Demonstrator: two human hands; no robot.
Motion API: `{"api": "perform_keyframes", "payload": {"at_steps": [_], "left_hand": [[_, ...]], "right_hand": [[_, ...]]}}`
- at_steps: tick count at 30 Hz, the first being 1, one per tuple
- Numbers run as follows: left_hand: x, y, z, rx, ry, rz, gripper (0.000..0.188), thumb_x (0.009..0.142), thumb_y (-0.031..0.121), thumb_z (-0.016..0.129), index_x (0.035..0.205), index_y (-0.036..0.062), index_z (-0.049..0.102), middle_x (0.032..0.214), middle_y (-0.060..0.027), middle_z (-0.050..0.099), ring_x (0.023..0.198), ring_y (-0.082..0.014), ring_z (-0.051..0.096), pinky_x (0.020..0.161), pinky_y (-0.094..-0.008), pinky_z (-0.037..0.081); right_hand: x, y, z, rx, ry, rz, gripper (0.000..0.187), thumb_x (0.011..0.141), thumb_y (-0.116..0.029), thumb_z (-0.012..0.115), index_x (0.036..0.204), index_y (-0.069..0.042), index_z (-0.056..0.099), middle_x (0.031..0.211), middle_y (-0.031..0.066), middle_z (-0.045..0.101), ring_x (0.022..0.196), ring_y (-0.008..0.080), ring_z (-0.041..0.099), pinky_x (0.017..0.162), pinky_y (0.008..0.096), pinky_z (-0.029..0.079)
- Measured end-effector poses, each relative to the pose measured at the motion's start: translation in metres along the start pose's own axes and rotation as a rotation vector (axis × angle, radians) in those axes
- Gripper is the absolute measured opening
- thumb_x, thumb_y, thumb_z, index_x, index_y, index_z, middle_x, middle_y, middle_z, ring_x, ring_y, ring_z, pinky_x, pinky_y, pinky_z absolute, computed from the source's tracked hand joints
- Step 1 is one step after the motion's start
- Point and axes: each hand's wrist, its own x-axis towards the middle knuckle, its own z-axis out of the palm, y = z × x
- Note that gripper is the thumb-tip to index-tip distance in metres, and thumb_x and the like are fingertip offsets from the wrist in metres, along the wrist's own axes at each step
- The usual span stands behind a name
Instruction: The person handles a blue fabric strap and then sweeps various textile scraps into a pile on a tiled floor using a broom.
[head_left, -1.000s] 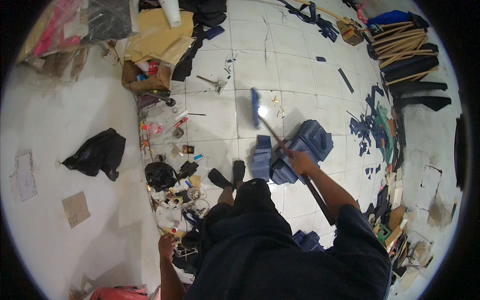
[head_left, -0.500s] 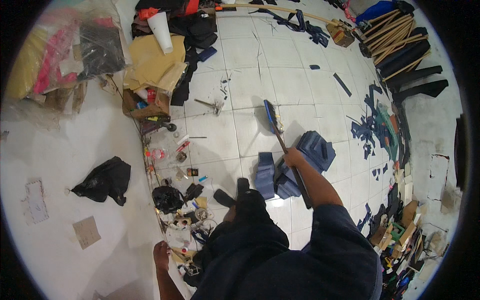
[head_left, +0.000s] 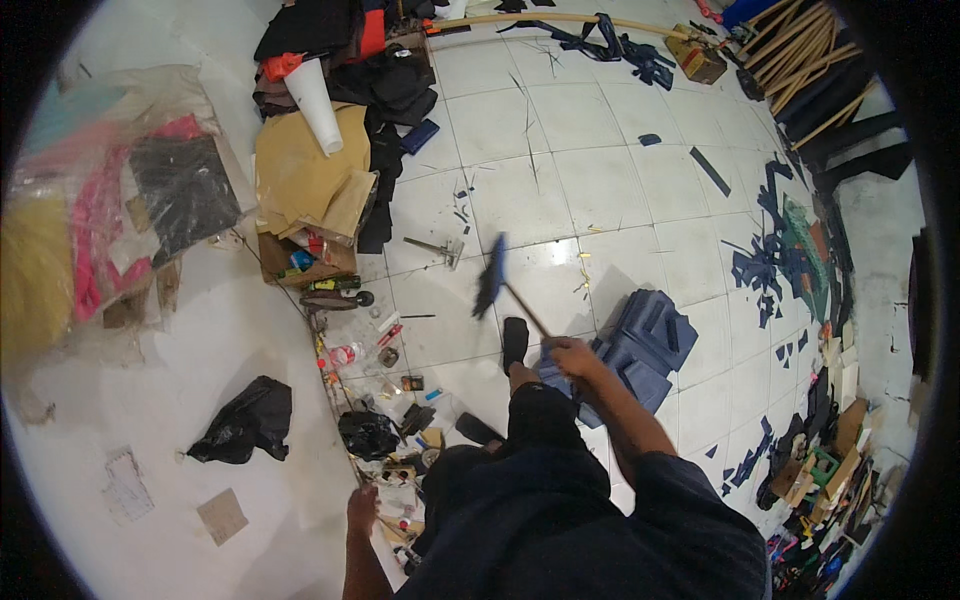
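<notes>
My right hand is closed around the dark handle of a broom. The broom's blue head with dark bristles is over the white tiled floor, ahead and left of that hand. Just right of the hand lie stacks of dark blue folded pieces. Some thin yellowish scraps lie right of the broom head. Low on the left, my left hand is beside the wall, close to small clutter on the floor; its fingers are too unclear to read.
A squeegee-like tool lies left of the broom. Bottles and small items line the left wall, below a cardboard box with brown paper. Dark blue scraps lie at right, wooden poles at far right. My feet are near the stacks.
The broom head has swung left and toward me, its handle now slanting the other way. One foot has stepped forward, and the view has shifted. The yellowish scraps now show clear of the broom.
</notes>
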Motion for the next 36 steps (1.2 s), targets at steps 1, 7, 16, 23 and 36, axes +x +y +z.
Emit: {"api": "perform_keyframes", "payload": {"at_steps": [1, 7, 16, 23, 36], "left_hand": [[0.01, 0.033, 0.01, 0.061, 0.026, 0.033, 0.017, 0.09, 0.024, 0.05, 0.088, 0.009, 0.058, 0.071, -0.0002, 0.054, 0.062, -0.0089, 0.05, 0.055, -0.0258, 0.041], [0.02, 0.124, 0.075, -0.272, -0.011, 0.247, 0.03, 0.086, 0.026, 0.06, 0.1, -0.0004, 0.059, 0.082, -0.0032, 0.058, 0.072, -0.0126, 0.057, 0.065, -0.0274, 0.047], [0.053, 0.034, 0.066, -0.04, -0.11, -0.108, 0.037, 0.087, 0.027, 0.059, 0.109, -0.0024, 0.059, 0.101, -0.0133, 0.064, 0.09, -0.0218, 0.062, 0.078, -0.0356, 0.048], [0.077, 0.027, 0.011, -0.344, -0.109, -0.099, 0.036, 0.086, 0.024, 0.062, 0.112, 0.0002, 0.055, 0.094, -0.0115, 0.062, 0.078, -0.0187, 0.062, 0.063, -0.0295, 0.048], [0.073, 0.022, -0.003, -0.388, 0.049, -0.144, 0.023, 0.092, 0.021, 0.048, 0.11, 0.011, 0.056, 0.098, -0.0063, 0.06, 0.073, -0.0157, 0.058, 0.063, -0.0277, 0.045]], "right_hand": [[-0.002, 0.007, -0.024, -0.061, 0.017, -0.072, 0.04, 0.081, -0.026, 0.051, 0.109, -0.001, 0.062, 0.088, 0.0213, 0.066, 0.081, 0.0379, 0.064, 0.076, 0.0395, 0.051], [-0.037, 0.003, -0.142, 0.128, 0.011, 0.141, 0.042, 0.081, -0.018, 0.056, 0.118, 0.0, 0.056, 0.069, 0.0109, 0.061, 0.056, 0.0214, 0.06, 0.053, 0.0336, 0.049], [-0.024, -0.04, -0.119, 0.008, 0.176, 0.112, 0.043, 0.087, -0.011, 0.054, 0.127, 0.004, 0.045, 0.057, 0.0027, 0.048, 0.041, 0.0119, 0.046, 0.036, 0.0274, 0.038], [-0.03, -0.068, -0.088, 0.207, 0.103, 0.135, 0.037, 0.086, -0.011, 0.055, 0.121, 0.003, 0.051, 0.058, 0.0031, 0.05, 0.041, 0.0122, 0.047, 0.037, 0.0276, 0.039], [-0.009, -0.121, -0.063, 0.016, 0.128, 0.001, 0.045, 0.083, -0.016, 0.059, 0.122, 0.005, 0.048, 0.058, 0.0035, 0.054, 0.042, 0.0133, 0.049, 0.038, 0.0291, 0.039]]}}
